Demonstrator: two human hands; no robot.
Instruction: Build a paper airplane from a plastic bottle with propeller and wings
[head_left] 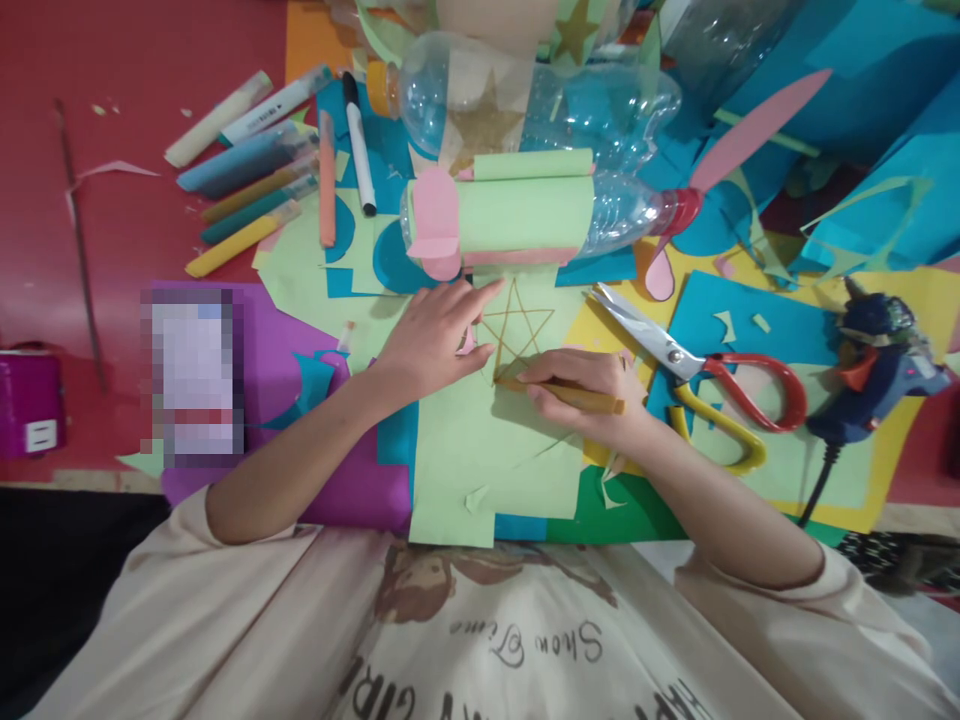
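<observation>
A light green paper sheet lies in front of me with a gold star outline drawn on it. My left hand rests flat on the sheet beside the star, fingers stretched out. My right hand is closed round a gold glitter pen, whose tip touches the star's lower left point. Just beyond the star lies a clear plastic bottle wrapped in green paper with pink paper pieces on it.
Scissors with red and yellow handles lie right of the star, a blue glue gun further right. Several glitter pens and markers lie at upper left. Coloured paper sheets and scraps cover the red surface. A purple box sits far left.
</observation>
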